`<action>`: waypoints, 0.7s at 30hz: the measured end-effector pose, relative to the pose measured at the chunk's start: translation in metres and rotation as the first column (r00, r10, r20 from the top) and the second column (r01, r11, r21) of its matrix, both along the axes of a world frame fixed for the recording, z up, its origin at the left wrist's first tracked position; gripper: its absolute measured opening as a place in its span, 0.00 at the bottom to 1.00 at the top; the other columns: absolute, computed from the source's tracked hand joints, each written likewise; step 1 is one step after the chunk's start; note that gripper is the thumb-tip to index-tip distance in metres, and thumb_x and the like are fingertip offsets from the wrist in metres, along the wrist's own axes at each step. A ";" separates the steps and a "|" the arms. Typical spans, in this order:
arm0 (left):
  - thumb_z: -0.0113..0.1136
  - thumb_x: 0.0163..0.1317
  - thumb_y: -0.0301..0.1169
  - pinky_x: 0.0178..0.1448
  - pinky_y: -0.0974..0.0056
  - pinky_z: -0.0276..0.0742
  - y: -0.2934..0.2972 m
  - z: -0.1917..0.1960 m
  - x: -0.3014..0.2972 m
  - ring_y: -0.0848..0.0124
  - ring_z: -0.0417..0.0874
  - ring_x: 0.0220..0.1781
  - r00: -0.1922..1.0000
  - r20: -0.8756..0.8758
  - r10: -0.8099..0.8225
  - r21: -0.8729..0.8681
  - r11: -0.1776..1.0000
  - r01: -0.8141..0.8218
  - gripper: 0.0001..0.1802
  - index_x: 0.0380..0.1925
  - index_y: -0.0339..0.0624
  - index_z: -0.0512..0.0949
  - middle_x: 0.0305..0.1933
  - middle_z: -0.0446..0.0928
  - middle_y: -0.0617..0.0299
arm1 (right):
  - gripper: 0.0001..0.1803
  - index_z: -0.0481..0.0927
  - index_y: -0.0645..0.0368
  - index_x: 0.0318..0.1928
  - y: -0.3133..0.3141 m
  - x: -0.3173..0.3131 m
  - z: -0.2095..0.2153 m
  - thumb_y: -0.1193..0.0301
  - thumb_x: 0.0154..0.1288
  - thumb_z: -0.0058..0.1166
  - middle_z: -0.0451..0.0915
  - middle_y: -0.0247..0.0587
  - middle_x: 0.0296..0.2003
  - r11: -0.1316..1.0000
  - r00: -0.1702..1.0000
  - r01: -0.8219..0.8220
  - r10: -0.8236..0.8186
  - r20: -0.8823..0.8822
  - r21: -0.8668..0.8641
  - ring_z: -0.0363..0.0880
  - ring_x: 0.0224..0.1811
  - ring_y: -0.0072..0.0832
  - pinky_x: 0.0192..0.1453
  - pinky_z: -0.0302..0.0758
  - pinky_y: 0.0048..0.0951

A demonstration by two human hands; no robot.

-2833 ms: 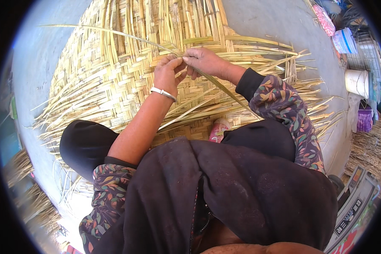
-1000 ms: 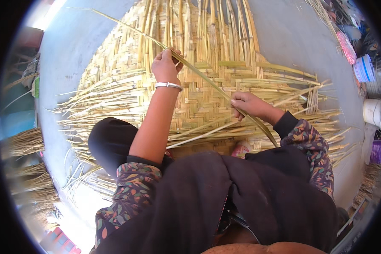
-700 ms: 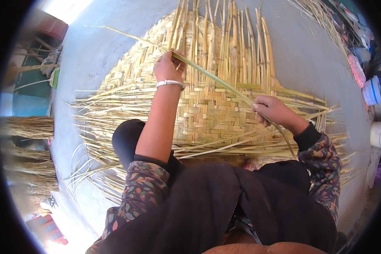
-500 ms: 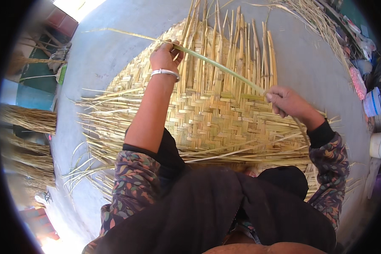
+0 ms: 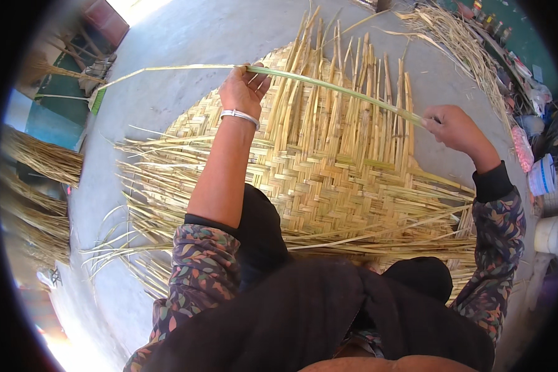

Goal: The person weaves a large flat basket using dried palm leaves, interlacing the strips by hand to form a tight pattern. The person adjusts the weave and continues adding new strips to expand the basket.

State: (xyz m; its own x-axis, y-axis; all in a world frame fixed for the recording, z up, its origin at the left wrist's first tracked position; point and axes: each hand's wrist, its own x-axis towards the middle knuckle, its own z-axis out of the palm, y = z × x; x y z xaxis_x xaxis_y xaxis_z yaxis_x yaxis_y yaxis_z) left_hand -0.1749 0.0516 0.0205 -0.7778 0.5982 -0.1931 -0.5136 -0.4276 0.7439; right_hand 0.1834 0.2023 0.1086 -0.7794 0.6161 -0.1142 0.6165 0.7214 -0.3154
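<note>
Green reed strip (image 5: 328, 88): one long, thin strip, greener than the rest, stretched in a shallow slant above the mat from the upper left to the right. Its far tip runs out past the left hand over the bare floor.

Left hand (image 5: 243, 93): raised over the far edge of the mat, fingers curled round the strip with the thumb pressed against it; grip closed. A silver bangle (image 5: 240, 116) sits on the wrist.

Right hand (image 5: 456, 129): at the right edge of the mat, fingers drawn together in a pinch on the near end of the same strip; closed on it.

Woven mat (image 5: 328, 186): straw-coloured, flat on the floor, plaited in a tight herringbone through the middle. Loose unwoven ends (image 5: 353, 74) stand out in a fan at the far side and spread sideways at both flanks.

Floor (image 5: 186, 37): grey concrete, in sunlight at the top.

Reed bundles (image 5: 40, 161): heaped at the left rim, well apart from the mat. Another loose pile (image 5: 459, 31) lies at the upper right.

Sleeves (image 5: 198, 266): dark, flower-patterned, pushed up on the left arm and down to the wrist on the right.

White buckets (image 5: 549, 204): at the right rim, blurred.
</note>
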 end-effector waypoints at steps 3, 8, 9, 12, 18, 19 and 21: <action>0.41 0.67 0.32 0.44 0.58 0.80 -0.007 -0.002 -0.006 0.60 0.79 0.41 1.000 0.018 0.012 -0.027 1.000 -0.011 0.11 0.40 0.36 0.69 0.42 0.77 0.50 | 0.12 0.78 0.60 0.33 -0.001 -0.013 -0.001 0.63 0.60 0.50 0.76 0.50 0.24 0.985 0.994 -0.086 0.075 0.077 0.148 0.75 0.31 0.47 0.35 0.71 0.41; 0.42 0.67 0.31 0.42 0.59 0.81 -0.008 -0.001 0.011 0.62 0.81 0.39 1.000 -0.006 -0.014 -0.066 0.998 0.013 0.10 0.39 0.35 0.70 0.39 0.78 0.51 | 0.13 0.78 0.58 0.37 0.013 -0.022 -0.035 0.62 0.59 0.50 0.79 0.48 0.32 0.988 0.988 -0.056 0.034 0.150 0.144 0.76 0.37 0.47 0.40 0.72 0.43; 0.44 0.66 0.31 0.39 0.61 0.82 -0.002 -0.005 0.022 0.63 0.81 0.37 0.999 -0.024 -0.039 -0.073 0.997 0.037 0.09 0.38 0.36 0.69 0.37 0.78 0.52 | 0.14 0.78 0.57 0.40 0.024 -0.017 -0.057 0.61 0.59 0.50 0.79 0.48 0.34 0.981 0.984 -0.078 0.047 0.172 0.180 0.76 0.38 0.47 0.41 0.72 0.43; 0.47 0.64 0.28 0.37 0.62 0.82 0.007 -0.004 0.050 0.65 0.82 0.34 0.987 -0.115 -0.114 -0.101 0.990 0.103 0.06 0.36 0.37 0.69 0.34 0.78 0.54 | 0.21 0.75 0.56 0.51 0.027 -0.040 -0.095 0.60 0.60 0.50 0.78 0.50 0.44 0.968 0.982 -0.179 0.187 -0.034 0.175 0.76 0.45 0.47 0.48 0.73 0.41; 0.53 0.62 0.28 0.38 0.64 0.82 0.015 -0.006 0.090 0.71 0.82 0.34 0.935 -0.245 -0.255 -0.219 0.954 0.203 0.02 0.31 0.43 0.72 0.32 0.78 0.61 | 0.16 0.74 0.58 0.46 -0.052 -0.148 -0.066 0.63 0.62 0.49 0.79 0.49 0.39 0.971 0.916 -0.153 0.208 -0.344 0.181 0.78 0.40 0.45 0.44 0.74 0.41; 0.54 0.61 0.28 0.37 0.64 0.81 0.017 -0.005 0.094 0.73 0.81 0.34 0.929 -0.262 -0.262 -0.238 0.950 0.201 0.02 0.30 0.44 0.72 0.32 0.78 0.62 | 0.14 0.74 0.58 0.44 -0.050 -0.153 -0.072 0.63 0.62 0.49 0.80 0.49 0.36 0.972 0.901 -0.129 0.198 -0.385 0.197 0.78 0.38 0.45 0.42 0.74 0.42; 0.56 0.60 0.29 0.36 0.66 0.80 0.016 -0.006 0.095 0.75 0.80 0.33 0.919 -0.299 -0.255 -0.286 0.943 0.169 0.03 0.28 0.46 0.73 0.31 0.78 0.65 | 0.13 0.75 0.57 0.42 -0.050 -0.154 -0.076 0.63 0.62 0.49 0.80 0.47 0.32 0.984 0.881 -0.106 0.159 -0.446 0.140 0.79 0.35 0.45 0.39 0.74 0.43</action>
